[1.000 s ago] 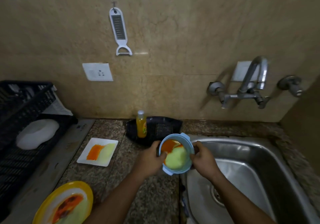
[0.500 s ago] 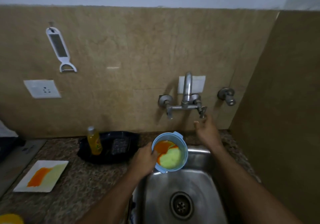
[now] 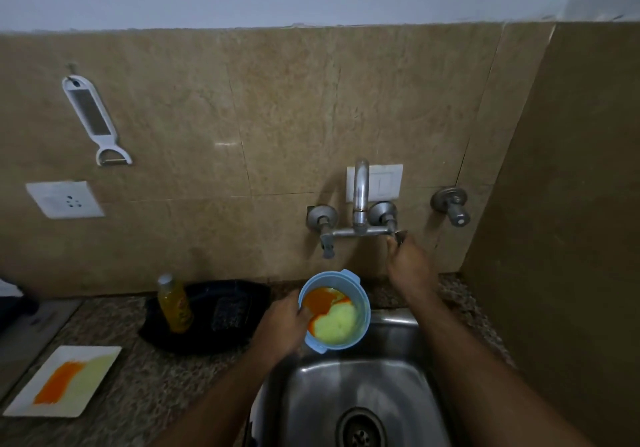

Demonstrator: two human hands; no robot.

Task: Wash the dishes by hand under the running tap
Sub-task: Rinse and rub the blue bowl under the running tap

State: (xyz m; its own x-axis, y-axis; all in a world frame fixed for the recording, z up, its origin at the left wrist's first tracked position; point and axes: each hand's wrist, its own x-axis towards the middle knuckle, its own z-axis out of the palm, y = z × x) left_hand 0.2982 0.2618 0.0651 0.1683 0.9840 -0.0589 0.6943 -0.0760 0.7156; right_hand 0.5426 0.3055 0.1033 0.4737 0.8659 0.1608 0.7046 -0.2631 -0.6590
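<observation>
A light blue bowl (image 3: 360,303) smeared inside with orange and pale green residue is held over the back left corner of the steel sink (image 3: 360,391). My left hand (image 3: 282,325) grips its left rim, thumb inside. My right hand (image 3: 407,263) is raised to the wall tap (image 3: 360,197), fingers closed on the right tap handle (image 3: 398,235). No water is visible from the spout.
On the granite counter, a black tray (image 3: 249,297) holds a yellow soap bottle (image 3: 175,304) and a dark scrubber (image 3: 230,313). A white square plate (image 3: 100,387) with orange and green smears lies at the left. A side wall (image 3: 561,238) closes the right.
My right hand rose the last bit from just below the tap and closed on the right tap handle. The bowl stays in my left hand over the sink's corner.
</observation>
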